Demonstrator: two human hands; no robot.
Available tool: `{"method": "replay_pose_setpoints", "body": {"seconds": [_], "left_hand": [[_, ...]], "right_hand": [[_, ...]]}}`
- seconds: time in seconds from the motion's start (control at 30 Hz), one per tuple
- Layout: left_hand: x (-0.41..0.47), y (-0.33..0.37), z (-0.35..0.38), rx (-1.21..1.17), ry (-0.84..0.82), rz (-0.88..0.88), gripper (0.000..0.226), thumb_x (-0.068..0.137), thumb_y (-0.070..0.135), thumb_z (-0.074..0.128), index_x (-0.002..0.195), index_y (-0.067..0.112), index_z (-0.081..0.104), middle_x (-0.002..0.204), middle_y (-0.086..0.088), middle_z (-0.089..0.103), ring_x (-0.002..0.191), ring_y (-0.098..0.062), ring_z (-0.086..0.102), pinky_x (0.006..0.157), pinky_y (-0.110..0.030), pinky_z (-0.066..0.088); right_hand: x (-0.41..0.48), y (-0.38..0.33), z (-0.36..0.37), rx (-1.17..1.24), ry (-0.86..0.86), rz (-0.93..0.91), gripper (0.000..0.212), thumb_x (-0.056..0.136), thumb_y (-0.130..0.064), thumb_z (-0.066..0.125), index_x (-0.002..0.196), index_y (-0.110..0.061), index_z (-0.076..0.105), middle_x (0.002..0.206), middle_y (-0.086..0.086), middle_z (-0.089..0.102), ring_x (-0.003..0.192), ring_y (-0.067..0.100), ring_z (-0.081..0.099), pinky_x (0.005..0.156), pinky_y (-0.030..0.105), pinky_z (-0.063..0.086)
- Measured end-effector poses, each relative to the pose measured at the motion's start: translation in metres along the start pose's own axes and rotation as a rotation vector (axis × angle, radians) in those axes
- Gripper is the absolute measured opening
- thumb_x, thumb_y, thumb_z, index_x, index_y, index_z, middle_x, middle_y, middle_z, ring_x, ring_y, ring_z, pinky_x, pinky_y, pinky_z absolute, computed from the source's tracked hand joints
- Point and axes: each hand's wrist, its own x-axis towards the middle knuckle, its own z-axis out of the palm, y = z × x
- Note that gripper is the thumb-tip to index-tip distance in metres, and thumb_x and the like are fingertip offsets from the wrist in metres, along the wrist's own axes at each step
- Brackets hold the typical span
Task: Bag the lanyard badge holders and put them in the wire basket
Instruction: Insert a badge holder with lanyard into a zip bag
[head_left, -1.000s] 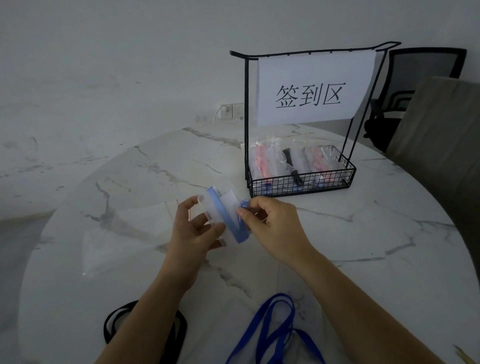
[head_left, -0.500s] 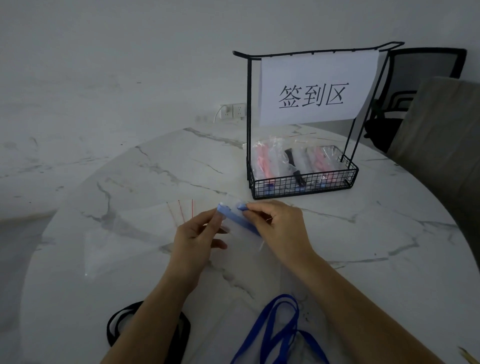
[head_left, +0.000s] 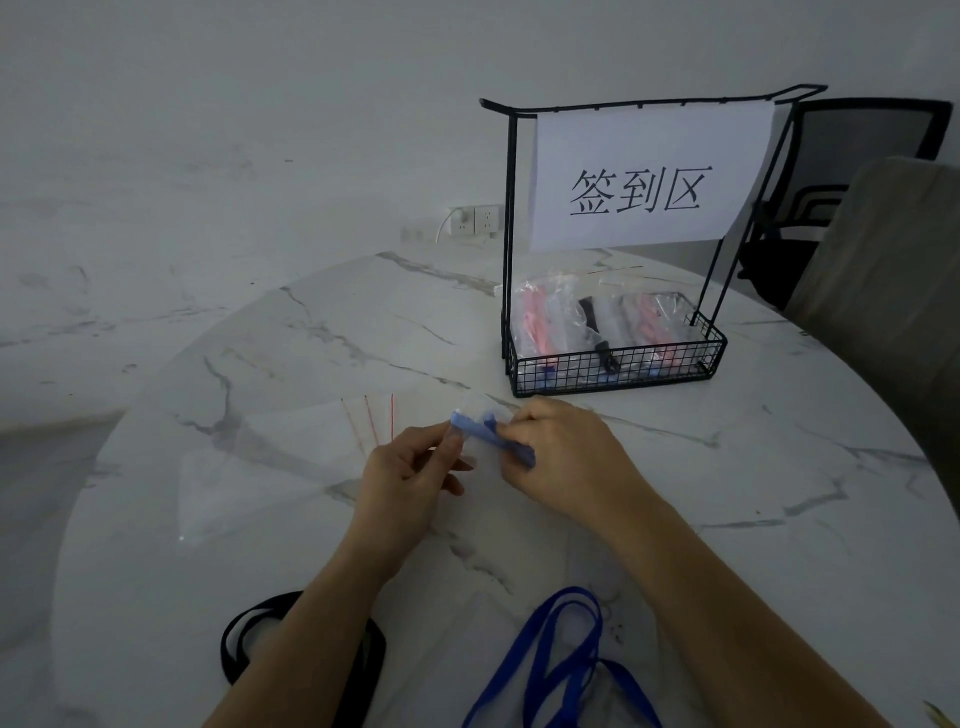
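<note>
Left hand: pinching one end of the badge holder, steadying it just above the table.
Right hand: gripping the other end, keeping the blue strap wound tight, probably for bagging.
Clear bags: lying flat left of the hands, within reach.
Wire basket: standing beyond the hands, already holding bagged holders.

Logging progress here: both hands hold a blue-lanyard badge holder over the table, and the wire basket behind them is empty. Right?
Not quite. The head view shows the wire basket already holds bagged badge holders with pink and black lanyards. The rest stands: left hand and right hand hold the blue-lanyard badge holder over the table.
</note>
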Motion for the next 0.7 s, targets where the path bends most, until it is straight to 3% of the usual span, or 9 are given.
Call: {"method": "replay_pose_setpoints", "body": {"seconds": [0.17, 0.33, 0.43, 0.7], "left_hand": [[-0.002, 0.001, -0.001, 0.01, -0.022, 0.034, 0.019, 0.098, 0.023, 0.057, 0.104, 0.035, 0.069, 0.089, 0.008, 0.073, 0.08, -0.012, 0.07, 0.067, -0.025, 0.058], [-0.003, 0.0, 0.001, -0.012, -0.034, 0.027, 0.019, 0.097, 0.024, 0.058, 0.106, 0.032, 0.072, 0.09, 0.003, 0.074, 0.079, -0.017, 0.07, 0.069, -0.032, 0.059], [-0.002, -0.002, 0.001, -0.014, -0.032, -0.018, 0.018, 0.097, 0.025, 0.058, 0.106, 0.032, 0.072, 0.087, 0.002, 0.074, 0.076, -0.016, 0.07, 0.071, -0.032, 0.059], [-0.001, -0.001, 0.0, -0.149, 0.022, -0.139, 0.014, 0.093, 0.024, 0.064, 0.1, 0.027, 0.075, 0.077, -0.004, 0.074, 0.061, -0.008, 0.063, 0.063, -0.018, 0.054]], "right_hand": [[0.0, -0.003, 0.002, 0.143, 0.008, 0.042, 0.009, 0.086, -0.026, 0.066, 0.09, -0.018, 0.068, 0.079, -0.01, 0.05, 0.066, 0.006, 0.046, 0.06, 0.021, 0.036], [-0.003, 0.002, 0.008, 0.355, -0.072, 0.121, 0.019, 0.088, -0.032, 0.061, 0.075, -0.029, 0.048, 0.08, -0.012, 0.044, 0.067, 0.006, 0.044, 0.061, 0.02, 0.032], [-0.006, 0.002, 0.01, 0.283, -0.099, 0.093, 0.024, 0.087, -0.041, 0.063, 0.076, -0.033, 0.043, 0.082, -0.013, 0.042, 0.069, 0.004, 0.044, 0.059, 0.017, 0.031], [-0.006, 0.008, 0.009, 0.228, 0.024, -0.034, 0.024, 0.1, -0.033, 0.054, 0.097, -0.016, 0.07, 0.081, -0.01, 0.051, 0.065, 0.004, 0.047, 0.06, 0.012, 0.031]]}}
